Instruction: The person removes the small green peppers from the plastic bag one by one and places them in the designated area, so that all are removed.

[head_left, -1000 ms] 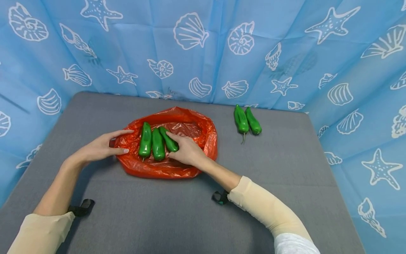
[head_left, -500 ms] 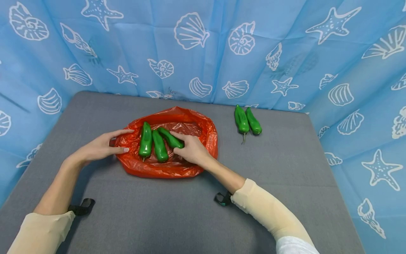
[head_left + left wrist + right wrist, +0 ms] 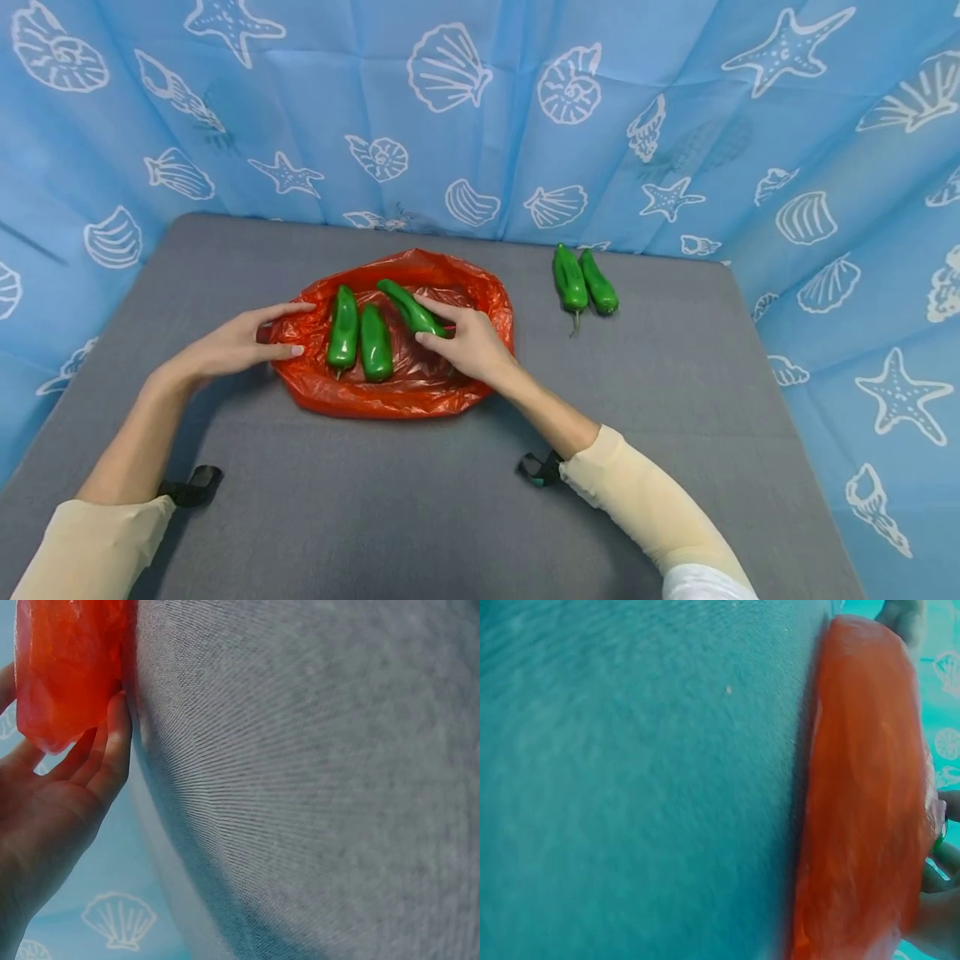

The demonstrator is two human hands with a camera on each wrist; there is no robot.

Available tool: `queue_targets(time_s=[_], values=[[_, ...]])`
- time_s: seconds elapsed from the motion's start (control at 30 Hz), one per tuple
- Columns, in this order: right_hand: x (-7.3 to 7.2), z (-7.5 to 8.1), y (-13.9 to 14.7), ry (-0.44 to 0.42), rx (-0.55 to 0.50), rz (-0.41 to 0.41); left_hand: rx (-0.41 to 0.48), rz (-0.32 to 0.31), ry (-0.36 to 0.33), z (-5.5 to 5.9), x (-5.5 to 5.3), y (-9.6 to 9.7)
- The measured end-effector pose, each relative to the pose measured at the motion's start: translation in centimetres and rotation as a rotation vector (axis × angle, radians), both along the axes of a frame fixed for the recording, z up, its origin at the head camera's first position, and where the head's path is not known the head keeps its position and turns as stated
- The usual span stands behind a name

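A red plastic bag (image 3: 375, 407) lies with its mouth spread wide, holding three green peppers. My left hand (image 3: 232, 342) holds the bag's left end, thumb and forefinger reaching over the rim; in the left wrist view its other fingers touch the bag's outer side (image 3: 71, 667). Inside the bag, my right hand (image 3: 476, 346) pinches a slanting green pepper (image 3: 405, 304) between thumb and fingers. Left of it, a second pepper (image 3: 376, 343) and a third pepper (image 3: 343, 329) lie side by side. In the right wrist view the bag's wall (image 3: 866, 765) hides most of the grip.
Two more green peppers, one with a long stem (image 3: 571, 279) and a smaller one (image 3: 598, 283), lie together at the back right of the grey table (image 3: 675, 375). A blue curtain (image 3: 510, 150) with white shells hangs behind the table.
My right hand has moved the pinched pepper rightward and slightly back, opening a gap from the middle pepper. The middle pepper tilted briefly, then straightened. My left hand stays put.
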State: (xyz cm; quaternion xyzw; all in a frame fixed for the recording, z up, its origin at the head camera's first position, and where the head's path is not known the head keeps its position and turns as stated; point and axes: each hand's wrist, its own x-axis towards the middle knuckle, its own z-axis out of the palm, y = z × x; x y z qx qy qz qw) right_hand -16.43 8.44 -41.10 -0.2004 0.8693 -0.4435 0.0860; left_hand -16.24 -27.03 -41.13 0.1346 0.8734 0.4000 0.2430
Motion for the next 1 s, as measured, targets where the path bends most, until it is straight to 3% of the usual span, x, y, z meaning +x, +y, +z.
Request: queue_targets(time_s=[0.53,0.8,1.0], values=[[-0.1,0.6,2.2,0.008,-0.040,-0.057,0.010,0.010,-0.003,-0.4,0.0,-0.2],[0.0,0.7,3.5,0.029,-0.011,-0.079,0.017,0.012,-0.010,-0.5,0.1,-0.3],[0.1,0.7,4.7,-0.003,-0.078,-0.085,0.024,0.013,-0.013,-0.6,0.0,-0.3]])
